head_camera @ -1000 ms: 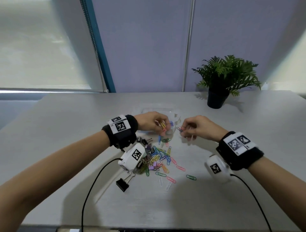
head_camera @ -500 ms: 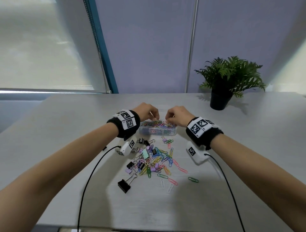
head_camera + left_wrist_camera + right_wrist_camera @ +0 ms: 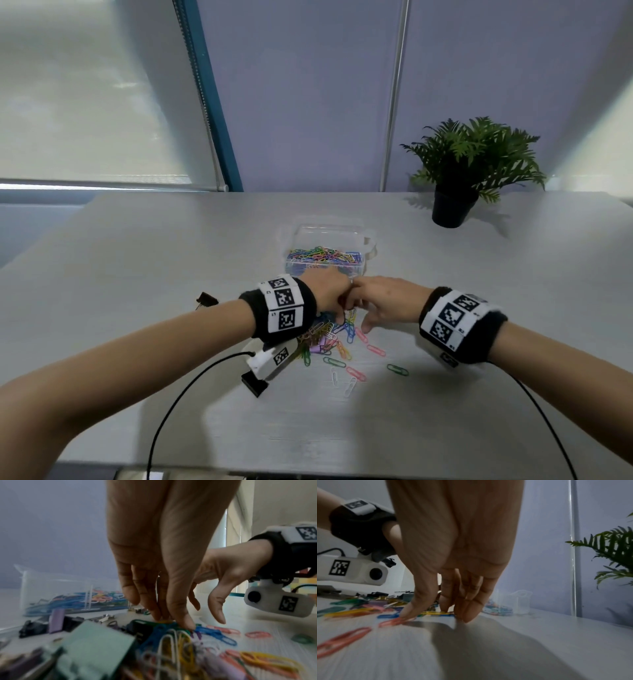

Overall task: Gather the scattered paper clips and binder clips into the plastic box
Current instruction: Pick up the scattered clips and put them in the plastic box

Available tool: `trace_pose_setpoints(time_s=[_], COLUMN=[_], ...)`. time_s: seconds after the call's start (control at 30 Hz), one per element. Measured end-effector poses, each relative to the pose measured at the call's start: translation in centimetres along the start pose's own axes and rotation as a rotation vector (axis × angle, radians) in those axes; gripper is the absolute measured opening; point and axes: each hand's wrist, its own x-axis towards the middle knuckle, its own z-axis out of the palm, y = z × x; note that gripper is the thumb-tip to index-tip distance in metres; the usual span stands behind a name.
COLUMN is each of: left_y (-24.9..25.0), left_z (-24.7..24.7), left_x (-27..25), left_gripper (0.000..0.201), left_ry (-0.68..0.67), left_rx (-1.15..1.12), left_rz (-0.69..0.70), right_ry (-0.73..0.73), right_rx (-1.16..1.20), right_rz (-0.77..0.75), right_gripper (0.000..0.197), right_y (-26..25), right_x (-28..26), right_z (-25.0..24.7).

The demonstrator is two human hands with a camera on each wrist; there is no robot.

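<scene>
The clear plastic box point(image 3: 322, 269) stands open beyond my hands, partly filled with coloured paper clips. Nearer me lies the loose pile of paper clips point(image 3: 329, 341) mixed with binder clips. My left hand point(image 3: 337, 315) points down into the pile, and in the left wrist view its thumb and fingers point(image 3: 171, 620) close together on clips at the pile's top. My right hand point(image 3: 358, 315) sits right beside it, with thumb and fingers spread. In the right wrist view its thumb touches a pink clip point(image 3: 392, 622) and its fingertips point(image 3: 465, 618) rest on the table.
A black binder clip point(image 3: 255, 383) lies near my left wrist camera and another point(image 3: 205, 299) further left. Mint point(image 3: 96, 649) and purple point(image 3: 56, 619) binder clips sit in the pile. A potted plant point(image 3: 455, 192) stands at the back right. Cables trail from both wrists.
Both hands have come back from over the box and dropped onto the loose pile. The box now shows uncovered behind them.
</scene>
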Motion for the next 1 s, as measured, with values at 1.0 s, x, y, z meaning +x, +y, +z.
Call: trace_pose_setpoints(time_s=[1.0], left_y=[-6.1], left_z=[-6.1], left_x=[-0.5], left_gripper=[0.012], left_ry=[0.323], left_rx=[-0.495], left_rz=[-0.013], right_ry=[0.286], right_rx=[0.400], right_rz=[0.152], right_gripper=[0.007], right_y=[0.9], right_x=[0.0], right_z=[-4.2])
